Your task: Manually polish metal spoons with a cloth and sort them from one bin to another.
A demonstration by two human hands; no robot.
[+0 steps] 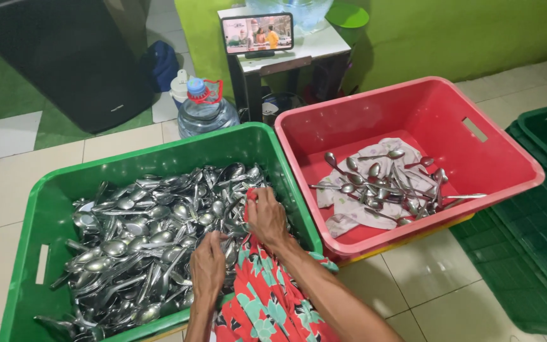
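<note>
Your left hand (pixel 207 265) digs half-curled into the spoons (pixel 140 234) in the green crate (pixel 52 202); your right hand (pixel 266 218) grips a floral cloth (pixel 267 297).

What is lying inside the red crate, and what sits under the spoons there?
The red crate holds a loose pile of metal spoons resting on a pale patterned cloth. The cloth covers part of the crate floor; anything beneath it is hidden.

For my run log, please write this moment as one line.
left hand: on spoons in green crate | right hand: gripping red floral cloth | red crate: spoons on white cloth
</note>
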